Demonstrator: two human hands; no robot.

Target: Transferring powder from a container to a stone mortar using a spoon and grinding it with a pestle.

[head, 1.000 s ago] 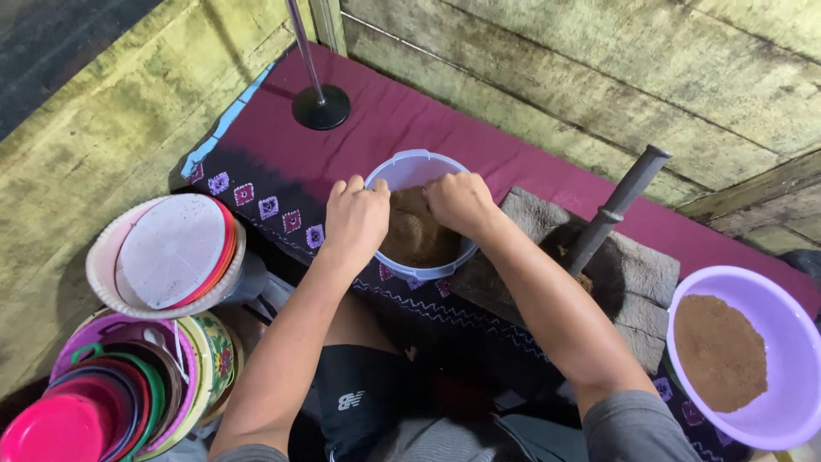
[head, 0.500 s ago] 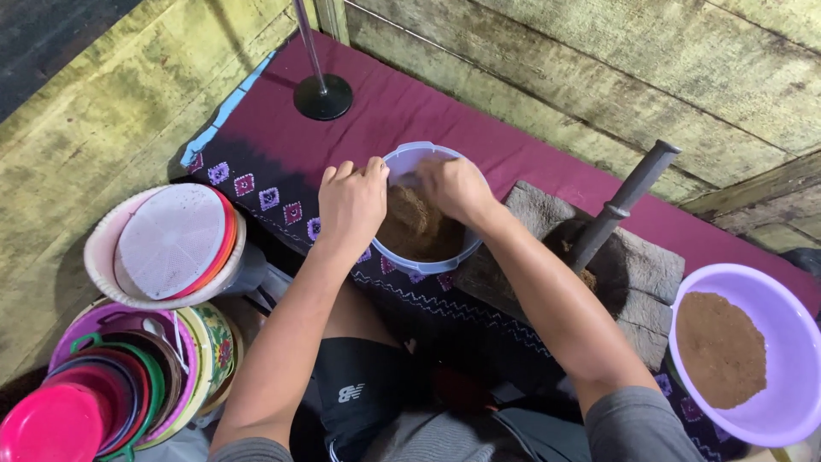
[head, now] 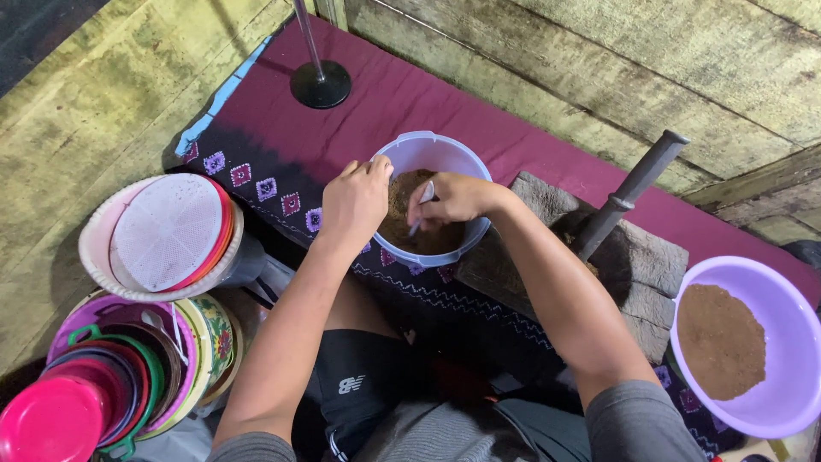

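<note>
A pale blue plastic tub (head: 445, 156) with brown powder in it sits on a maroon patterned cloth (head: 402, 94) in front of me. My left hand (head: 353, 204) grips the tub's near left rim. Over the powder, my right hand (head: 448, 198) is shut on a small white spoon (head: 422, 203) whose tip dips into the tub.
A stone mortar (head: 637, 265) with a dark pestle (head: 629, 195) stands to the right. A lilac bowl (head: 782, 342) of brown powder is at far right. Stacked colourful plastic plates and sieves (head: 162, 235) lie at left. A black stand base (head: 320, 83) rests at the back.
My right hand has drawn back from the tub's far side towards its middle and the white spoon now shows in it. My left hand stays on the rim.
</note>
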